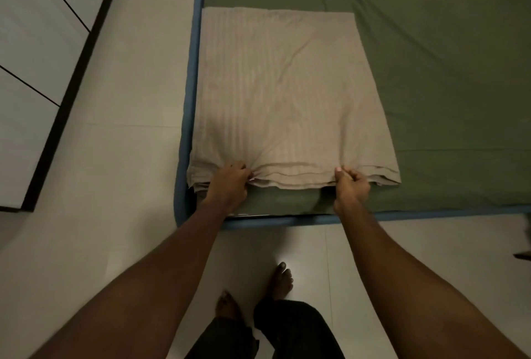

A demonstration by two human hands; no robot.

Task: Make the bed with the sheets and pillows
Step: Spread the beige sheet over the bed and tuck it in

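Observation:
A folded beige striped sheet (287, 94) lies flat on the near left corner of the bed. The bed carries a green fitted sheet (445, 71) over a mattress with a blue edge (189, 100). My left hand (228, 183) grips the folded sheet's near edge close to its left corner. My right hand (352, 186) pinches the same near edge farther right, thumb on top. The layers of the fold show along that edge. No pillows are in view.
Pale tiled floor (115, 157) runs along the bed's left side and foot. White cabinets with dark trim (37, 57) stand at the left. My bare feet (281, 281) are on the floor just short of the bed's foot. A dark object (524, 255) sits at the right edge.

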